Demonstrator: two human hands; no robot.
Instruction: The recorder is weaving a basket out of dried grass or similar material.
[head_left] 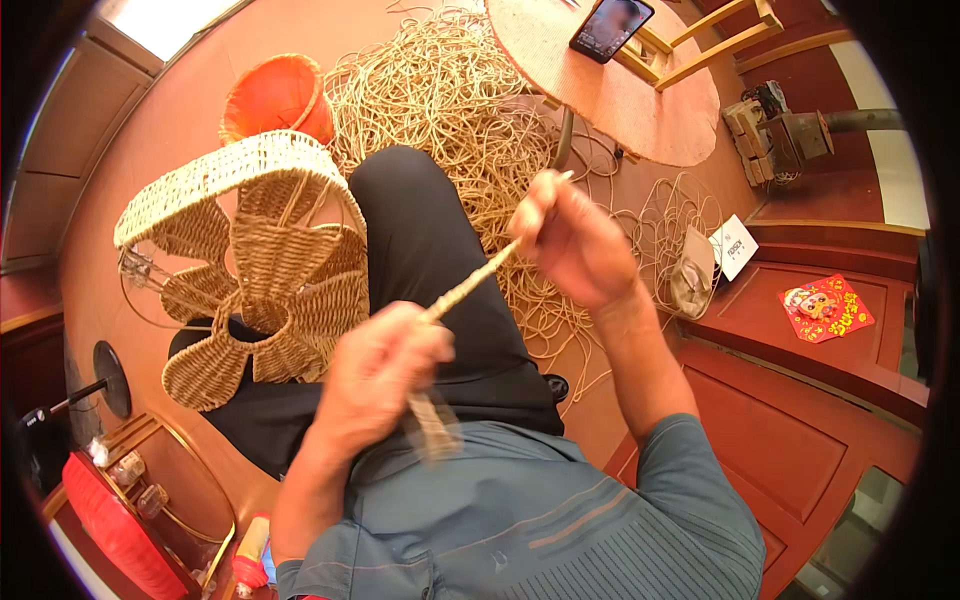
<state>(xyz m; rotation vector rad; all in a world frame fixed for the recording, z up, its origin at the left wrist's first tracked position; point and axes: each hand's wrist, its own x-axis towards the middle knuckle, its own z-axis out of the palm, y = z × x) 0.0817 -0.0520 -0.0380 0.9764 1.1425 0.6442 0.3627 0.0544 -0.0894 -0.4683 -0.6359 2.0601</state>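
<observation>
Between my hands stretches a length of pale yellow-tan twisted cord [475,282], slanting up to the right. My left hand [378,375] is closed around its lower part, and a blurred loose end hangs below that hand near my shirt. Higher up, my right hand [577,240] pinches the cord, with a short tip poking out past the fingers. On my left leg rests a woven basket-like piece [300,250] with flower-petal panels in brown cord and a paler woven rim. Neither hand touches it.
A large heap of loose cord [430,95] covers the floor ahead, beside an orange bucket [275,100]. A phone [610,28] stands on a round table [640,120] against a wooden frame [710,45]. Right lie a tan bag [692,275] and red paper decoration [826,309].
</observation>
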